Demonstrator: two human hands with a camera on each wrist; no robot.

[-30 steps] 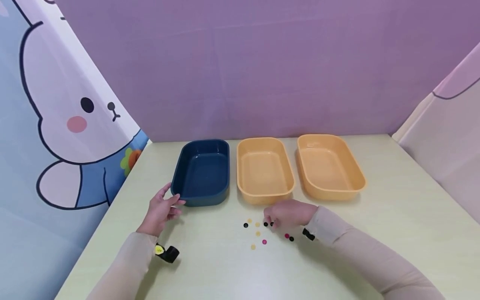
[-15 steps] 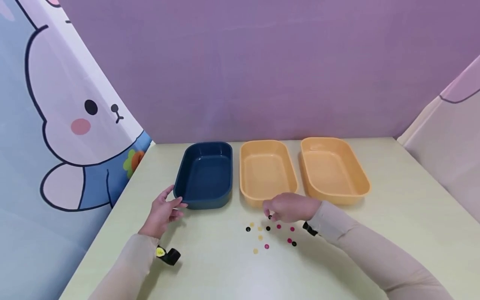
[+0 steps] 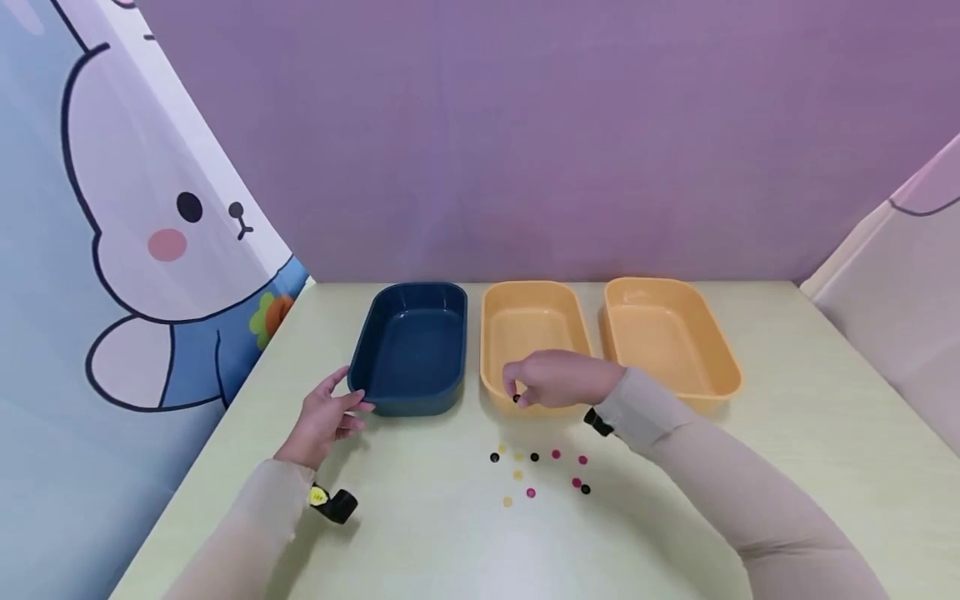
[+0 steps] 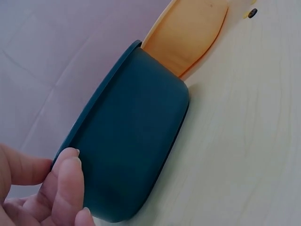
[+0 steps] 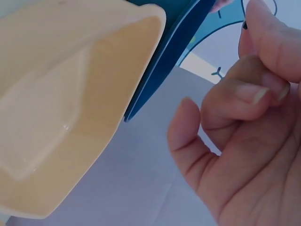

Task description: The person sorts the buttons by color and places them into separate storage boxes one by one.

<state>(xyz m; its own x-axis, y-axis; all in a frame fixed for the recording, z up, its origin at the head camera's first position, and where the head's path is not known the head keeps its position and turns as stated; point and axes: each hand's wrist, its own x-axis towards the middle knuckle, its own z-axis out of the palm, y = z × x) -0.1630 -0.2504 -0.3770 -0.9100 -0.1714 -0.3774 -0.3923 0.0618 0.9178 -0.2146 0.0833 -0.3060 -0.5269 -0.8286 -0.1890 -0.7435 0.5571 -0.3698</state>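
Observation:
My right hand [image 3: 558,379] pinches a small black button [image 3: 517,399] between thumb and index finger, above the front rim of the middle yellow tray [image 3: 491,333]. In the right wrist view, a sliver of the black button [image 5: 245,25] shows at the fingertips, with the other fingers curled loosely. My left hand [image 3: 322,421] grips the near left corner of the dark blue tray [image 3: 408,406], its thumb at the rim. Below the trays several black, pink and yellow buttons [image 3: 531,492] lie scattered on the table.
To the right stands another yellow tray [image 3: 675,342], beside the middle one. All three trays sit in a row at the back of the pale table [image 3: 420,533], before a purple cloth [image 3: 525,142]. A cartoon-printed cloth [image 3: 150,275] hangs at the left.
My right hand has picked a black button off the table and raised it up and slightly left, to the middle tray's front rim. The left hand stays at the blue tray.

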